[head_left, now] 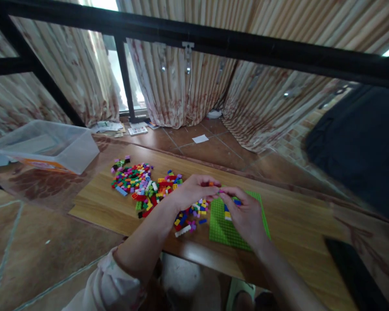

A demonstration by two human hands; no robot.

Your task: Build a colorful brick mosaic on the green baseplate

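A green baseplate [223, 229] lies on the wooden table [298, 224], with a few blue and yellow bricks [227, 211] on it. My left hand [194, 190] is closed in a pinch on a small orange brick [211, 184] just above the plate's far left corner. My right hand [246, 214] hovers over the plate, fingers curled and meeting the left hand's fingertips; what it grips is hidden. A pile of loose coloured bricks [142, 183] spreads left of both hands.
A clear plastic bin [48, 147] stands at the far left. A black frame bar [246, 47] crosses above, with curtains behind. Papers [137, 129] lie on the tiled floor beyond the table. A dark object [352, 268] lies at the right.
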